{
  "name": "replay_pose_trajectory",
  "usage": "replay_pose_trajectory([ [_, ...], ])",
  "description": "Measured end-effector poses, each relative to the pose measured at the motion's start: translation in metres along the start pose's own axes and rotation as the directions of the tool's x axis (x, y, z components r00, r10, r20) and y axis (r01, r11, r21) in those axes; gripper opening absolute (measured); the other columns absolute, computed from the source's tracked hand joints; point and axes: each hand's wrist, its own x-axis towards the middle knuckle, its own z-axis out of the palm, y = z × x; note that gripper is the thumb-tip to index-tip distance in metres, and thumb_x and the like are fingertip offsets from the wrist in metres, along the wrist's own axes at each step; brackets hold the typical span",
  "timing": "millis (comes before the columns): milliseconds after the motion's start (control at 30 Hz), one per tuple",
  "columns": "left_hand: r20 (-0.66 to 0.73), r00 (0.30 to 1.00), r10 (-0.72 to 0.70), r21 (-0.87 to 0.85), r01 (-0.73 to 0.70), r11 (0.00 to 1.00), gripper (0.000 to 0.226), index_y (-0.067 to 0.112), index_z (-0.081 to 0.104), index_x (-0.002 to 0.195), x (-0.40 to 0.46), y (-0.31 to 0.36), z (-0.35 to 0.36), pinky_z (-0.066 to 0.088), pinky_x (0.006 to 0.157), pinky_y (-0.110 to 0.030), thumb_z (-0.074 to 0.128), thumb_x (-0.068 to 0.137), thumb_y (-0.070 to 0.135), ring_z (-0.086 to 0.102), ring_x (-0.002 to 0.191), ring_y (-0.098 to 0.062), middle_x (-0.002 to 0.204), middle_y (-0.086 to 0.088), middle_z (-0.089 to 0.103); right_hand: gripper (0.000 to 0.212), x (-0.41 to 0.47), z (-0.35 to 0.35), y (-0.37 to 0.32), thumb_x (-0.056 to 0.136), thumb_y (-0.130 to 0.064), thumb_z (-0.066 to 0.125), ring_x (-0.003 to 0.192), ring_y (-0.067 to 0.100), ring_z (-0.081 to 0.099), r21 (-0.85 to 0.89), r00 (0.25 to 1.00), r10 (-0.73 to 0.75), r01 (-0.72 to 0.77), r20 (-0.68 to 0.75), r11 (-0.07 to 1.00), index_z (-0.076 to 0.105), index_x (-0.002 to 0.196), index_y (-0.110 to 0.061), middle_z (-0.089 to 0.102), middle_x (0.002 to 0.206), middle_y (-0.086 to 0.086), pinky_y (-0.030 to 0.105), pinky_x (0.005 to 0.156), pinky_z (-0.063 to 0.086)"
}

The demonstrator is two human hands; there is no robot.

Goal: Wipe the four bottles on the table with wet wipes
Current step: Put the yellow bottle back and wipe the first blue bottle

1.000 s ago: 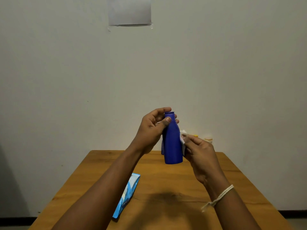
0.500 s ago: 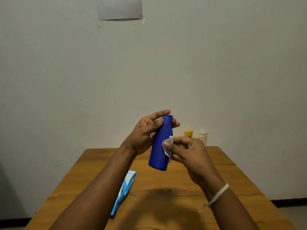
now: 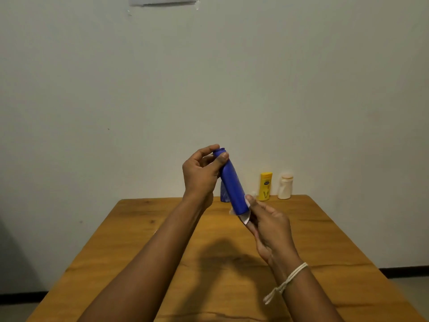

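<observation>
Wiping the blue bottle (image 3: 232,185) with it tilted between both hands, left hand (image 3: 200,175) pinching its neck, right hand (image 3: 270,225) pressing a wipe (image 3: 245,218) round the base, so looks like three bottles beyond them on the worktop (image 3: 144,228) still wait.

matt blue plastic bottle (image 3: 232,184), wooden table (image 3: 325,240)

Dim, soft, slightly blurred lighting
</observation>
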Motion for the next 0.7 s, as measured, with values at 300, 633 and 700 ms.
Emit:
replay_pose_trajectory([
  [300, -0.029, 0.992, 0.121, 0.485, -0.092, 0.87, 0.051, 0.026, 0.067, 0.092, 0.029, -0.034, 0.007, 0.057, 0.061, -0.017, 0.096, 0.053, 0.043, 0.069, 0.079, -0.007, 0.089, 0.009, 0.07, 0.028, 0.067, -0.009, 0.036, 0.1, -0.011, 0.05, 0.067, 0.039, 0.075, 0.335, 0.865, 0.465, -0.502, 0.19, 0.797, 0.054, 0.116, 0.011, 0.061, 0.11, 0.043, 0.031, 0.054, 0.063],
  [633, 0.1, 0.993, -0.058, 0.684, -0.026, 0.729, 0.057, 0.015, 0.068, 0.089, 0.088, -0.082, 0.003, 0.059, 0.067, -0.03, 0.082, 0.062, 0.064, 0.067, 0.075, -0.01, 0.085, 0.006, 0.068, 0.031, 0.118, -0.027, 0.047, 0.08, -0.021, 0.08, 0.077, 0.021, 0.077, -0.028, 0.956, 0.144, -0.157, -0.255, 0.987, 0.07, 0.1, 0.0, 0.076, 0.094, 0.02, 0.027, 0.062, 0.062],
  [700, 0.124, 0.985, -0.122, 0.691, 0.002, 0.723, 0.058, 0.014, 0.068, 0.099, 0.104, -0.094, -0.002, 0.06, 0.068, -0.028, 0.083, 0.066, 0.059, 0.069, 0.08, -0.015, 0.095, 0.002, 0.07, 0.029, 0.12, -0.034, 0.046, 0.077, -0.023, 0.082, 0.085, 0.022, 0.077, -0.152, 0.957, 0.041, -0.088, -0.285, 0.985, 0.072, 0.098, -0.007, 0.077, 0.094, 0.014, 0.035, 0.074, 0.062],
])
